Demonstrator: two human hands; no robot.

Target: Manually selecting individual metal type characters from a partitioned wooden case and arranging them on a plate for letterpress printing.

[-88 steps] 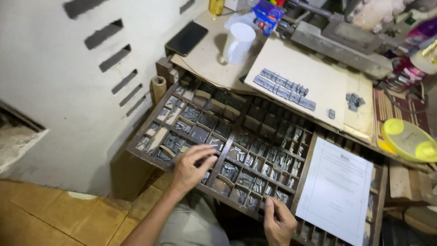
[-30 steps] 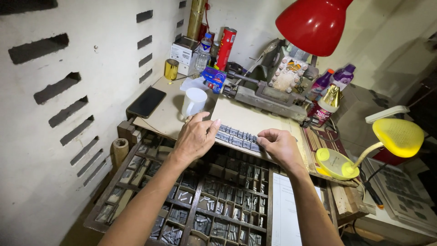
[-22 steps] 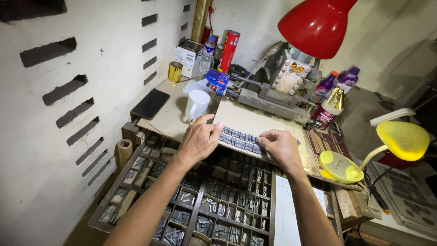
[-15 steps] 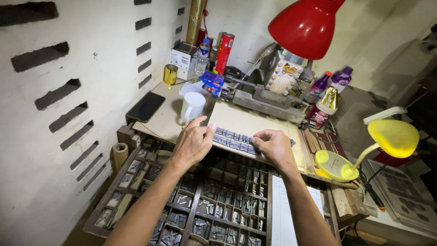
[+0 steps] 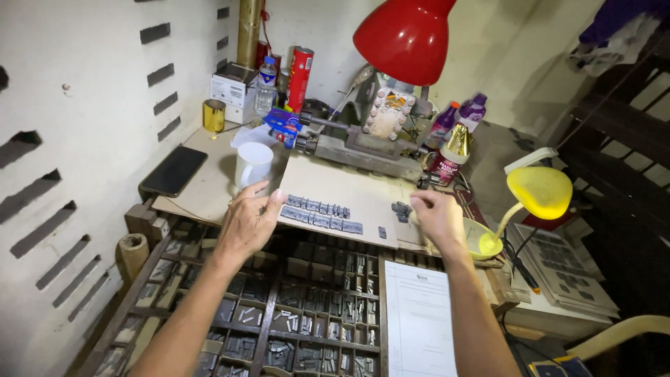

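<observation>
My left hand (image 5: pixel 248 223) rested at the near left edge of the pale board (image 5: pixel 349 199), its fingers (image 5: pixel 269 201) loosely spread, the tips just beside the left end of the rows of metal type (image 5: pixel 321 213), holding nothing. My right hand (image 5: pixel 438 216) had slid off that block since half a second earlier and now hovered at the board's right edge, fingers curled together, the small heap of loose type (image 5: pixel 401 209) just at their nine o'clock; I could not tell whether they pinched a piece. The rows of type lay between my two hands.

At twelve o'clock from my left fingers stood a white mug (image 5: pixel 252 164), and beyond it a white box (image 5: pixel 234 87), a clear bottle (image 5: pixel 265 85) and a tall red canister (image 5: pixel 300 78). A gold tin (image 5: pixel 214 115) sat at eleven o'clock, a black phone (image 5: pixel 174 171) at ten. Purple bottles (image 5: pixel 460 115) stood at twelve o'clock from my right hand, a yellow lamp (image 5: pixel 537 192) at three. Below on the bench, the compartmented type case (image 5: pixel 293 307) carried a printed white sheet (image 5: pixel 419 318).
</observation>
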